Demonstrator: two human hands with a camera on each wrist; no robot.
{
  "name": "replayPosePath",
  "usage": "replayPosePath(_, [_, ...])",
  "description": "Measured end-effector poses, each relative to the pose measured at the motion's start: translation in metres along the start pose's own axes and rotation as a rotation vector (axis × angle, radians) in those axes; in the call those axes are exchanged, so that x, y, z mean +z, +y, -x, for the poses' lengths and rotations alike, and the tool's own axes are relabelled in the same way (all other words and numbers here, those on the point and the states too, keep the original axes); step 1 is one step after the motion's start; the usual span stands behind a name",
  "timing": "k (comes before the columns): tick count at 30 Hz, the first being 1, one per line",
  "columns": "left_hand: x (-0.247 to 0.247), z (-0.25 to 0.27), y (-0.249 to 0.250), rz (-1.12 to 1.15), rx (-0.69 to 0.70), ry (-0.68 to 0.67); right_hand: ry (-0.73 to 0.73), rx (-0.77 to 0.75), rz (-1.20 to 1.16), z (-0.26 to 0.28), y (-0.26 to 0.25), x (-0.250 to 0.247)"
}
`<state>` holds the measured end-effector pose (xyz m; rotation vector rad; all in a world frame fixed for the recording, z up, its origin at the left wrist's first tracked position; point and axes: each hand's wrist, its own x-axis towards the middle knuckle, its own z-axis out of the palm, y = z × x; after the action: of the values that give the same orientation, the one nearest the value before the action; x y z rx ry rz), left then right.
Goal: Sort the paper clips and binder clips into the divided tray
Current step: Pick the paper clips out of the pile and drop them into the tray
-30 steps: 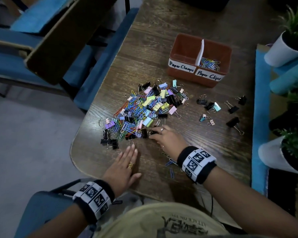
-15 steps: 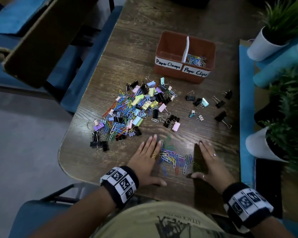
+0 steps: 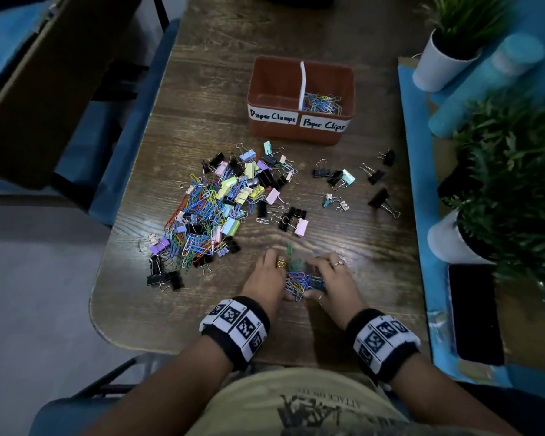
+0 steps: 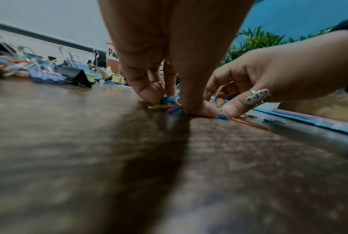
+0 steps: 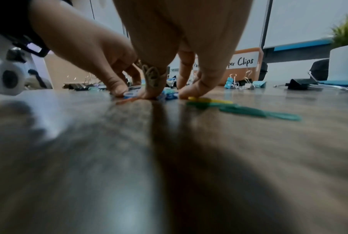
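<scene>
Head view: left hand (image 3: 266, 278) and right hand (image 3: 334, 283), fingers curled, cupped round a small bunch of paper clips (image 3: 301, 283) on the table (image 3: 186, 121); half a second ago apart and flat, clips strewn between. Bunch near the front edge, main pile (image 3: 224, 209) just beyond, divided tray (image 3: 299, 130) well behind.
Left wrist view: fingertips (image 4: 149, 95) pressed down on coloured clips, right hand (image 4: 269, 79) touching alongside.
Right wrist view: fingertips (image 5: 189, 92) on the clips; a green clip (image 5: 259, 113) loose beside
</scene>
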<state>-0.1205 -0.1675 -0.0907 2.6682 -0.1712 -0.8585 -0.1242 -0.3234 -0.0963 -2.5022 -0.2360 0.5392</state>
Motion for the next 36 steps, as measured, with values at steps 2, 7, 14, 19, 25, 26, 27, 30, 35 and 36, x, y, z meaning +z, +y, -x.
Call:
replayPosePath(2, [-0.004, -0.006, 0.002, 0.124, -0.026, -0.039, -0.063, -0.014, 0.017, -0.009, -0.005, -0.004])
replayPosePath(7, [-0.01, -0.014, 0.007, 0.104, -0.104, -0.037, -0.232, -0.051, 0.173, -0.027, -0.016, -0.01])
replayPosePath(14, [-0.013, -0.021, 0.011, -0.028, -0.074, -0.055, -0.213, -0.012, 0.34, -0.028, -0.02, -0.003])
replayPosePath(19, [-0.024, -0.026, 0.001, 0.012, -0.094, -0.093, -0.237, 0.042, 0.404, -0.029, -0.017, -0.003])
replayPosePath(25, [-0.065, -0.025, 0.005, -0.024, -0.079, -0.132, -0.191, 0.043, 0.274, -0.028, -0.009, -0.012])
replayPosePath(26, [-0.073, -0.025, 0.006, -0.02, -0.048, -0.084, -0.185, 0.066, 0.215, -0.028, -0.007, -0.014])
replayPosePath(27, [-0.082, -0.026, 0.008, -0.012, -0.009, -0.029, -0.173, 0.083, 0.151, -0.028, -0.005, -0.016])
replayPosePath(30, [-0.117, -0.037, 0.016, 0.028, 0.055, 0.07, -0.055, 0.109, -0.054, -0.027, 0.0, -0.03])
replayPosePath(35, [-0.19, -0.077, 0.04, 0.089, 0.113, 0.227, 0.228, 0.162, -0.347, -0.05, -0.009, -0.089])
replayPosePath(36, [-0.204, -0.091, 0.044, 0.093, 0.117, 0.252, 0.293, 0.147, -0.348, -0.065, -0.011, -0.102])
